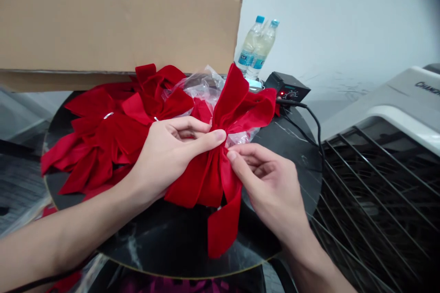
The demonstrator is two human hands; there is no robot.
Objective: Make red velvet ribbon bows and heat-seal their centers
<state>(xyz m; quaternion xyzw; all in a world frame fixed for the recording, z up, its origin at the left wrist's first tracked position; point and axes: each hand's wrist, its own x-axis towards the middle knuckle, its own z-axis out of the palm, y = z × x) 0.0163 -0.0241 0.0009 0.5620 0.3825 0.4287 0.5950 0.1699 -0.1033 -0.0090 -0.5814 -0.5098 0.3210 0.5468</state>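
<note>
A red velvet ribbon bow [206, 183] lies at the middle of a round black marble tabletop [288, 155], with its loops spread and a tail hanging toward me. My left hand [168, 155] grips the bow's gathered centre between thumb and fingers. My right hand [266, 183] pinches the same centre from the other side, its fingertips on the velvet. Beyond my left hand, a heap of similar red velvet bows [103, 137] lies on the tabletop, one with a thin silvery tie at its middle. Clear plastic film [202, 87] bunches up behind the held bow.
A large cardboard box [103, 18] overhangs the far left. Two plastic water bottles [257, 46] and a black electrical control unit [287, 87] with a cable [318, 130] stand behind the tabletop. A grey-and-white machine with a black wire grille [378, 192] fills the right.
</note>
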